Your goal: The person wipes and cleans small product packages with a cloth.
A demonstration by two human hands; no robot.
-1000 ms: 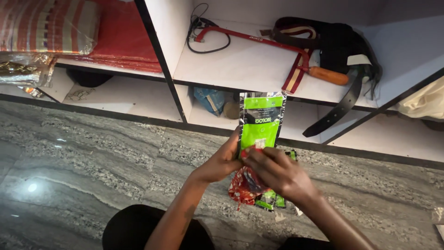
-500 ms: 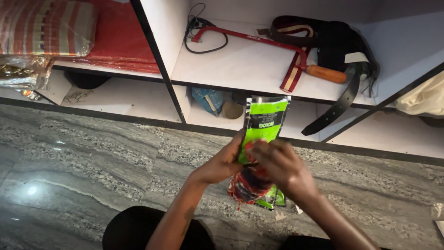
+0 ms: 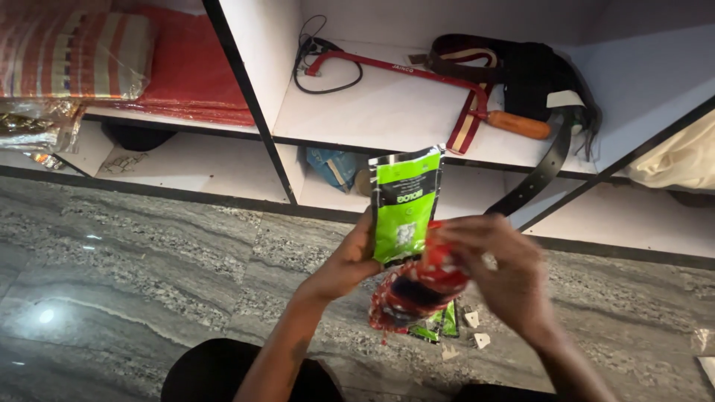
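Observation:
My left hand (image 3: 344,262) holds a green and black foil pouch (image 3: 403,202) upright by its lower left edge. My right hand (image 3: 500,274) grips a crumpled red plastic wrapper (image 3: 418,286) just below and to the right of the pouch; the hand is motion-blurred. A second green packet (image 3: 438,324) lies on the floor under the red wrapper, mostly hidden. Small white scraps (image 3: 474,327) lie on the floor beside it.
Grey marble floor (image 3: 149,253) stretches left. White shelves (image 3: 387,119) stand ahead, holding a red hacksaw (image 3: 417,74), black cable (image 3: 320,63), dark bag with belt (image 3: 536,89), and folded red and striped cloth (image 3: 97,59). A blue bag (image 3: 334,165) sits on the lower shelf.
The pouch has stayed upright and shifted slightly right. My right hand has moved from the pouch's lower edge down and to the right, pulling the red wrapper.

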